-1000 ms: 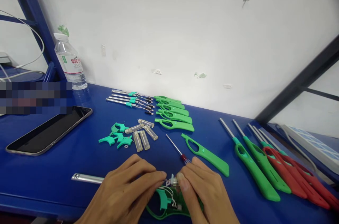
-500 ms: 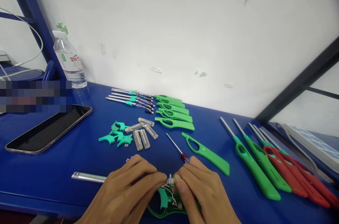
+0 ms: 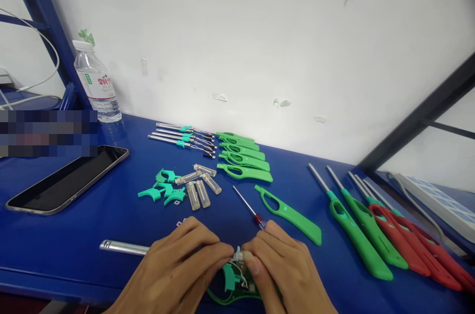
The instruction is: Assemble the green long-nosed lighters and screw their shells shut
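At the bottom centre, my left hand and my right hand meet over an open green lighter housing. Both have their fingers pressed around a small pale part above the housing, the left from its left side, the right from its right. White wires and a teal trigger show between my hands, in the housing. A metal tube sticks out to the left from behind my left hand. Just beyond my right fingers lies a screwdriver with a red handle. My palms hide much of the housing.
Teal triggers, clear fuel tanks, tube assemblies and green shells lie beyond my hands. Finished-looking lighters are at right. A phone and a bottle stand out at left.
My right fingertips have shifted slightly at the pale part, and more of it shows between my hands. My left hand has barely moved.
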Demonstrator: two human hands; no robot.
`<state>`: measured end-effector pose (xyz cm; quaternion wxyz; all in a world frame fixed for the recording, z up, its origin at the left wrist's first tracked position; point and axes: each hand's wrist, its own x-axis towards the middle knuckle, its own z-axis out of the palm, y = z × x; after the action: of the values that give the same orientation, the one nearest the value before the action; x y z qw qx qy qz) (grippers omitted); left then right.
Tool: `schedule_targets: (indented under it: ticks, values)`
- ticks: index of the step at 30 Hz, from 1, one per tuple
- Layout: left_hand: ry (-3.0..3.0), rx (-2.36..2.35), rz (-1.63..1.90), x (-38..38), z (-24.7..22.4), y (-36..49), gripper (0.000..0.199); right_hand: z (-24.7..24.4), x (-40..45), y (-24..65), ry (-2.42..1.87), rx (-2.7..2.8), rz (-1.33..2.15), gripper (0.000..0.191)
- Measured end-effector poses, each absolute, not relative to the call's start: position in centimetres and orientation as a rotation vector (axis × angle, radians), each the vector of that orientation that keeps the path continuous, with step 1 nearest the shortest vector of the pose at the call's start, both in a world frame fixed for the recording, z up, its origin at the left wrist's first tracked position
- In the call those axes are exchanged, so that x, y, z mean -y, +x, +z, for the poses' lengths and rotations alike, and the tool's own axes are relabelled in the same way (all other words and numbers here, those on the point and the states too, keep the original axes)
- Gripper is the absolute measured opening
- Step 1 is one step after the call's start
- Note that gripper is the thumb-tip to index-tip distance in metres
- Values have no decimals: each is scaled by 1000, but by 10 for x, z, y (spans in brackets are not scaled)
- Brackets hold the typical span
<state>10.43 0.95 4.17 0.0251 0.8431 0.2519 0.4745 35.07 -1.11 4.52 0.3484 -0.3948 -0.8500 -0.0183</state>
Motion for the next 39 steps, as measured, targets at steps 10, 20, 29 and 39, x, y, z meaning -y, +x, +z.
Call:
schedule_targets:
  ticks: [10,20,29,39]
  values:
    - [2679,-809,1404,-8,36,99,31,47,13,350,-1029,2217,-28,26]
    - [2637,-885,1413,-9,44,103,26,48,12,352,-1076,2164,-84,24]
    - [2656,-830,1415,-6,44,103,29,52,12,351,-1054,2172,-152,32]
    - [2649,-815,1450,-7,41,106,30,56,9,344,-1034,2149,-217,44]
